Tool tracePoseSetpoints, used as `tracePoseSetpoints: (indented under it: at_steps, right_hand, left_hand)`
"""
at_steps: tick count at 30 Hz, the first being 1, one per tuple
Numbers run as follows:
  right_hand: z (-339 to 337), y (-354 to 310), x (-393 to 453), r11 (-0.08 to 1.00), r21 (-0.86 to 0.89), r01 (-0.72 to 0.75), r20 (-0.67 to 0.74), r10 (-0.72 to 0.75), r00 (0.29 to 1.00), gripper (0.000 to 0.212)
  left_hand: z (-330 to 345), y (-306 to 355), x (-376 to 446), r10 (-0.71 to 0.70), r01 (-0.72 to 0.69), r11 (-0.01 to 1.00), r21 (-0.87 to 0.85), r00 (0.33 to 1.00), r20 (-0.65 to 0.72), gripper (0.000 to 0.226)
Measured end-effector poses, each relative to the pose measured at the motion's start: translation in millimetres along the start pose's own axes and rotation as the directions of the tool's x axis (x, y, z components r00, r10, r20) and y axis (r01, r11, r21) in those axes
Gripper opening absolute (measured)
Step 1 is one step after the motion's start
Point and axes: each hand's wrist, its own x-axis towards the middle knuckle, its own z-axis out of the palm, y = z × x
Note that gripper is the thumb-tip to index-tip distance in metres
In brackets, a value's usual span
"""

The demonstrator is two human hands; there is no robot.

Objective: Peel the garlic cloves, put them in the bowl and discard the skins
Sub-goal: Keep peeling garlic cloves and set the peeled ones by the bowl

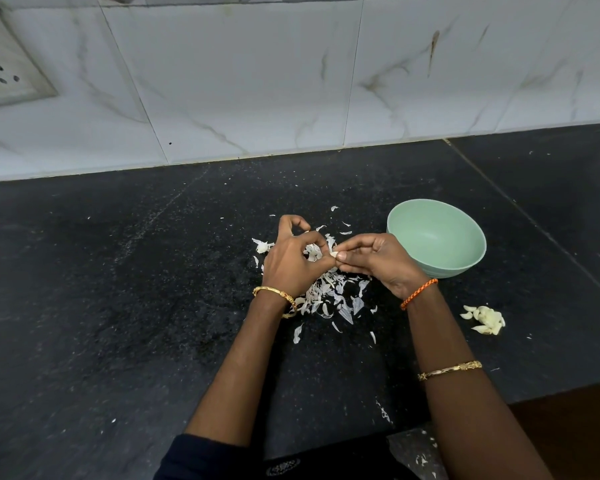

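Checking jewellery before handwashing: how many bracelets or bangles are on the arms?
3: a gold bangle on the left wrist, an orange thread band on the right wrist, a gold bangle further up that forearm.

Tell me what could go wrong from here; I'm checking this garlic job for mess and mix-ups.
1. The peeled cloves lie on the counter, not in the green bowl, which looks empty; they could be forgotten or gathered up with the scraps.
2. Loose skins are scattered near the bowl, so some may drift in.
3. The left hand and right hand pinch one small clove; it could slip into the skins.
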Motion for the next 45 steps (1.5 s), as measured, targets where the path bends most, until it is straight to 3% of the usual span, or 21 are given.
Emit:
tracePoseSetpoints:
  at_steps: [6, 9, 15, 22, 33, 39, 45]
  right_hand:
    - [-8, -2, 1, 0.995, 0.000, -0.099, 0.101, 0.098, 0.990, 0.013]
    - [-9, -2, 0, 0.990, 0.047, -0.130, 0.115, 0.124, 0.986, 0.014]
    - [-10, 3, -1, 0.967, 0.211, -0.141, 0.051, 0.133, 0.990, 0.014]
    - [-1, 4, 1, 0.947, 0.312, -0.075, -0.026, 0.087, 0.996, 0.014]
    - [7, 7, 3, 0.978, 0.208, 0.001, -0.149, 0.030, 0.988, 0.011]
    - [7, 4, 2, 0.978, 0.207, -0.002, -0.118, 0.027, 0.993, 0.012]
    - [12, 7, 1, 0.982, 0.191, 0.003, -0.116, 0.020, 0.993, 0.012]
  left_hand:
    - [-3, -1, 1, 0.050, -0.048, 0.998, -0.050, 0.998, 0.043, 0.020]
    - [-4, -6, 1, 0.042, -0.039, 0.996, -0.086, 0.998, 0.042, 0.009]
    - [-10, -9, 8, -0.078, 0.081, 0.933, -0.352, 0.997, 0.021, 0.005]
    - [-5, 3, 4, -0.101, 0.132, 0.868, -0.478, 0.991, 0.090, 0.008]
    - [5, 4, 2, -0.041, 0.045, 0.922, -0.385, 0.999, 0.018, 0.015]
    - [7, 0, 5, 0.015, -0.041, 0.943, -0.331, 0.997, -0.081, 0.009]
    - [6, -2, 7, -0.021, -0.007, 0.924, -0.382, 0.997, -0.068, 0.012]
